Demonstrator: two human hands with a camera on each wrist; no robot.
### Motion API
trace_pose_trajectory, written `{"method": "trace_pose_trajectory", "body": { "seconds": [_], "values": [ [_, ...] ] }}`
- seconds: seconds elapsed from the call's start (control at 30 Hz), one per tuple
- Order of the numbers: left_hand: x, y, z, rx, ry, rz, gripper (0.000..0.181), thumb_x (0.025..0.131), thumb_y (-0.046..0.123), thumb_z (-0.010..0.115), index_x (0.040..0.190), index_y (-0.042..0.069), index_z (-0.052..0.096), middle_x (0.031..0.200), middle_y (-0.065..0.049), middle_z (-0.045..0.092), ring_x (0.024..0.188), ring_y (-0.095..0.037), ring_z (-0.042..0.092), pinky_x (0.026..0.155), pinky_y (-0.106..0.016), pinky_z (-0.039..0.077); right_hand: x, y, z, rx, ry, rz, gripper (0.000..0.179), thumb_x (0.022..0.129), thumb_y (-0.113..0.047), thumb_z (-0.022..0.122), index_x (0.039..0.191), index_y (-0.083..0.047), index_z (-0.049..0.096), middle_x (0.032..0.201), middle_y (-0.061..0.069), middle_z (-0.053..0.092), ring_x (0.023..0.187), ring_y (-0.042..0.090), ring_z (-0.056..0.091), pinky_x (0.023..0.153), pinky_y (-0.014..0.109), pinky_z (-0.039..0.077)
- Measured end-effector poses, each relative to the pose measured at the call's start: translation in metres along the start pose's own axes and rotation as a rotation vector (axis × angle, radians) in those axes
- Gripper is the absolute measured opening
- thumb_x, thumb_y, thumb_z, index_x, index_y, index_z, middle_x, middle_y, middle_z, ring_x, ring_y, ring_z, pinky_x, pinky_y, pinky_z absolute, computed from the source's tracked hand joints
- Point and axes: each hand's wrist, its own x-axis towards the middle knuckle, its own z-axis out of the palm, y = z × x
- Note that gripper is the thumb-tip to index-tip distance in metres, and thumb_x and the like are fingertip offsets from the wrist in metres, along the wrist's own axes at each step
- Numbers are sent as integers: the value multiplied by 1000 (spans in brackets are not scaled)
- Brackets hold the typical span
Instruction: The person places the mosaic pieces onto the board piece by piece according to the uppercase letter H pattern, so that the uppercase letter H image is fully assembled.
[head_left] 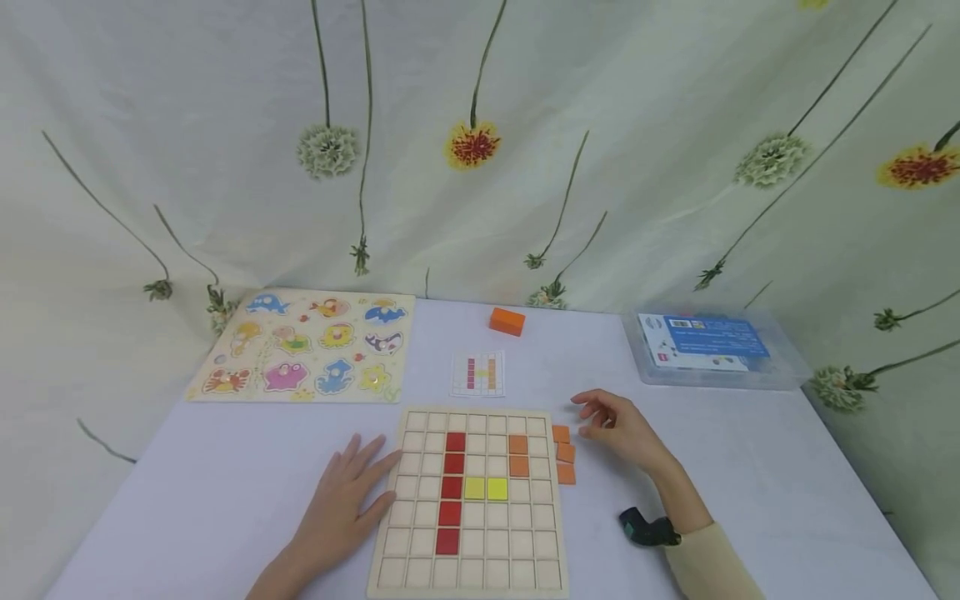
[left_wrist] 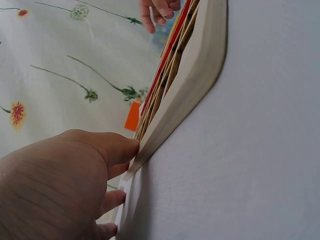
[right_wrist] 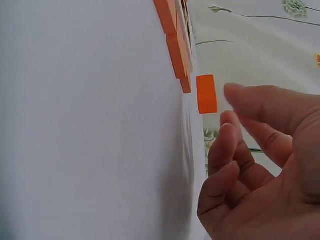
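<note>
A wooden grid board (head_left: 472, 583) lies on the table. In it sit a column of several red tiles (head_left: 451, 487), two yellow tiles (head_left: 475, 488) and two orange tiles (head_left: 518, 455). My left hand (head_left: 341, 506) rests at the board's left edge, fingers spread; in the left wrist view its thumb (left_wrist: 117, 146) touches the rim. Three loose orange tiles (head_left: 566, 453) lie along the board's right side. Just beyond them, my right hand (head_left: 621, 429) hovers with loosely bent fingers. The right wrist view shows nothing between its thumb (right_wrist: 265, 102) and fingers.
Behind the board lies a small pattern card (head_left: 477, 373), and farther back an orange block (head_left: 507, 322). A sea-animal puzzle board (head_left: 300, 346) is at the back left. At the back right stands a clear plastic box (head_left: 712, 350) with a blue-and-white packet inside.
</note>
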Motion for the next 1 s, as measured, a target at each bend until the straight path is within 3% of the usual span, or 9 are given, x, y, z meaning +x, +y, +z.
{"method": "trace_pose_trajectory", "body": {
  "seconds": [0.3,1.0],
  "values": [
    [-1,-2,2,-6,14,11,50,87,21,71,135,17,59,151,-14,45,145,-46,24,114,-66,19,3,8,11,-161,-39,6,35,81,1,73,115,-7,67,89,3,60,76,17,48,63,21,41],
    [-1,0,0,4,31,26,49,88,21,70,135,18,59,150,-15,46,144,-47,26,114,-66,20,1,10,17,-194,-25,-5,31,80,-4,77,110,-8,69,87,0,58,75,15,47,63,21,40]
  ]
}}
